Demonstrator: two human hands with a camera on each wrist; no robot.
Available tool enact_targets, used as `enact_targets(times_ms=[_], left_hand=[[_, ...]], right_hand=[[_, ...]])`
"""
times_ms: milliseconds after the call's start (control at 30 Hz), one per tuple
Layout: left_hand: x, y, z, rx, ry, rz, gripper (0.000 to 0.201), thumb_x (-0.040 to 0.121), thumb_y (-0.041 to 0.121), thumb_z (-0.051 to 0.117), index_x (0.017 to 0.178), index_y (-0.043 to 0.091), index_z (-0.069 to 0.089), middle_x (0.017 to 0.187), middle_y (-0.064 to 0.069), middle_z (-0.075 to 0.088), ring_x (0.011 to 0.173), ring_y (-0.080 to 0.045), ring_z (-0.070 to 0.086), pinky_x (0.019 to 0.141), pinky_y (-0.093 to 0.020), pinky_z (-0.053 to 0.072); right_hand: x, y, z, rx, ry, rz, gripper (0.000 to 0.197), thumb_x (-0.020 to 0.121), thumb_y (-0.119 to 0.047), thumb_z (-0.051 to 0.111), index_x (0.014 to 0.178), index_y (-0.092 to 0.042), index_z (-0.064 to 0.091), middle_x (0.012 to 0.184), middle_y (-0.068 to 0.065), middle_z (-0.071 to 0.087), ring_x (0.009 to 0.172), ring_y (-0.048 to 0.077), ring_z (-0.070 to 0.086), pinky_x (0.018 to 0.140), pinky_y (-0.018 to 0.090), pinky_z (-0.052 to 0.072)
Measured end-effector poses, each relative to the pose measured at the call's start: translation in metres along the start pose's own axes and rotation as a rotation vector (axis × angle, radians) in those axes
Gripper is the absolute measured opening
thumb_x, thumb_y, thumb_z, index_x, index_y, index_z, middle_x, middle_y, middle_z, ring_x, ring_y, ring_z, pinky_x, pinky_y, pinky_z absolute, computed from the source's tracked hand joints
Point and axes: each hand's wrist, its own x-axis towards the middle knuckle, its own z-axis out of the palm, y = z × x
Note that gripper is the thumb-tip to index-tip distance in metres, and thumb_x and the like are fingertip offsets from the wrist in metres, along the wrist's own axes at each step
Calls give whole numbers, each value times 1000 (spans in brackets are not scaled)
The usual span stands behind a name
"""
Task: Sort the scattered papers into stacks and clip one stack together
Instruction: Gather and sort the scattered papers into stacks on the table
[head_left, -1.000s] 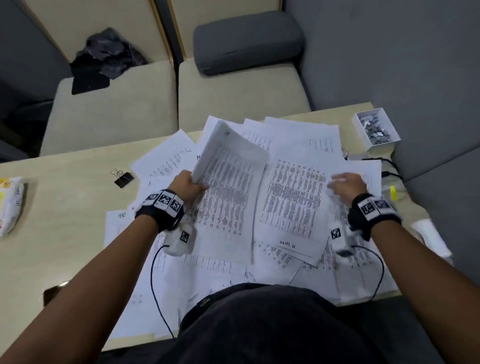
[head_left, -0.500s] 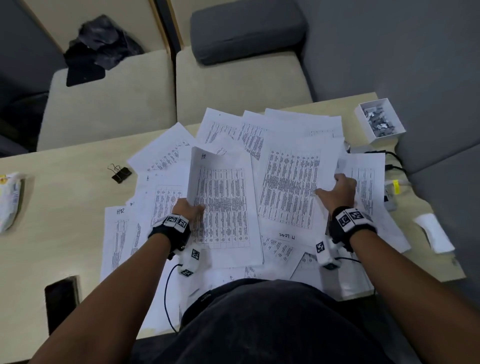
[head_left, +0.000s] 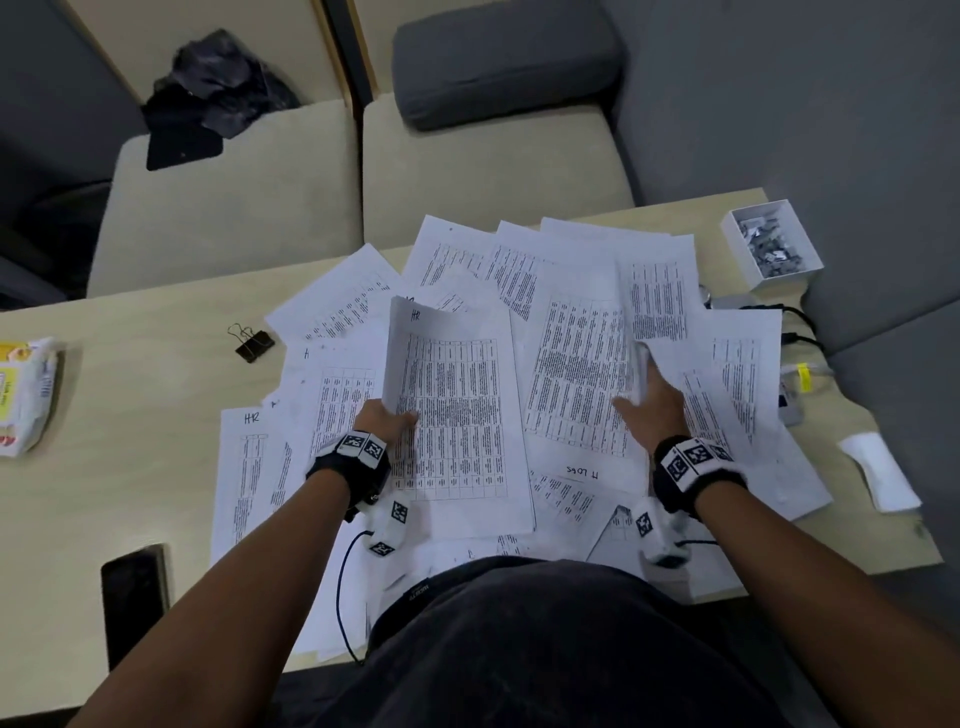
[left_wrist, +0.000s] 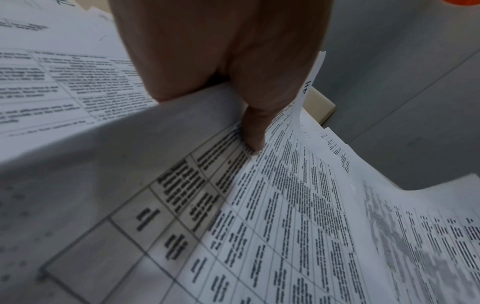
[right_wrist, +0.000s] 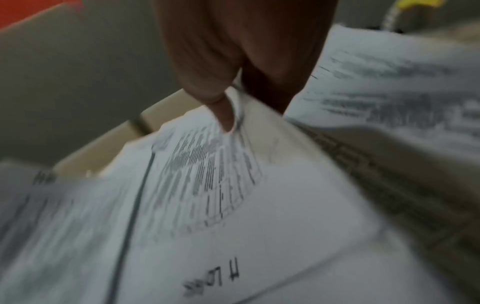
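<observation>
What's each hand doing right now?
Left hand: grips the HR sheet by its left edge.
Right hand: pinches the edge of a printed sheet.

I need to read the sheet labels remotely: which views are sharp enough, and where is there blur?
Head view: dim but fairly sharp, handwritten "HR" on the white printed sheet legible. Left wrist view: table text mostly sharp, blurred at bottom right. Right wrist view: heavily motion-blurred, only large handwriting shows.
</observation>
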Motion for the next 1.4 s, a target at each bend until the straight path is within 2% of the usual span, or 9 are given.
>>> enact_targets(times_ms=[200, 367, 500, 733, 800, 900, 1033, 1133, 1400], left_hand=[[-5, 8, -4, 106, 47, 42, 45, 88, 15, 68, 122, -10, 54, 110, -26, 66, 98, -38, 67, 84, -46, 58], [-7, 6, -10, 59, 16, 29, 44, 85, 13, 71, 120, -9, 55, 110, -24, 66, 99, -38, 66, 87, -46, 56], [-8, 9, -10, -15, 17, 52, 43, 86, 16, 72, 118, -8, 56, 107, -22, 66, 90, -33, 64, 82, -39, 55], [-12, 18, -9, -60, -12, 76, 20, 85, 11, 71, 98, 3, 58, 99, -22, 66, 78, -27, 60, 69, -34, 52], [-15, 20, -7, -78, -27, 71, 19, 86, 8, 69, 101, 1, 59, 99, -20, 66, 71, -24, 61, 63, -27, 52], [-16, 20, -4, -200, -82, 26, 37, 88, 19, 67, 116, -4, 61, 108, -20, 67, 90, -31, 65, 82, -39, 54], [-12, 15, 5, -402, -192, -44, 99, 71, 81, 55, 140, 9, 50, 143, -17, 50, 130, -35, 48, 113, -50, 33], [-23, 19, 12, -345, -215, -51, 94, 80, 73, 53, 149, 12, 35, 155, -16, 34, 141, -37, 33, 116, -55, 22], [-32, 26, 22, -158, -106, 83, 51, 75, 32, 81, 108, -1, 59, 92, -14, 68, 81, -29, 66, 75, -45, 60]], right_hand=[[21, -43, -51, 247, 301, 134, 46, 96, -12, 54, 141, -13, 47, 132, 20, 55, 123, 33, 49, 91, 33, 44], [34, -103, -119, 362, 493, -162, 43, 90, -10, 64, 132, -5, 55, 117, 4, 61, 97, 2, 55, 74, 0, 41], [30, -132, -146, 532, 475, -172, 53, 89, -22, 69, 135, -6, 49, 125, -3, 58, 111, 6, 56, 88, 4, 47], [24, -130, -122, 515, 186, -214, 37, 87, -9, 72, 122, -7, 59, 109, 0, 65, 81, -16, 62, 74, 4, 46], [22, -115, -96, 480, 89, -163, 39, 88, -9, 72, 125, -5, 60, 114, 5, 66, 93, 2, 66, 86, 18, 50], [17, -91, -55, 444, -61, -56, 40, 90, -14, 70, 128, -12, 57, 122, 6, 66, 112, 22, 62, 100, 34, 46], [12, -64, -5, 292, -270, 40, 51, 90, -12, 69, 137, -10, 50, 136, 12, 59, 126, 29, 55, 104, 39, 43], [5, -52, 24, 208, -371, 106, 60, 87, -6, 71, 141, -8, 46, 138, 15, 57, 127, 32, 54, 103, 36, 43], [-3, -62, 28, 281, -497, 138, 64, 81, 4, 73, 138, -5, 46, 131, 16, 60, 125, 32, 56, 100, 36, 45]])
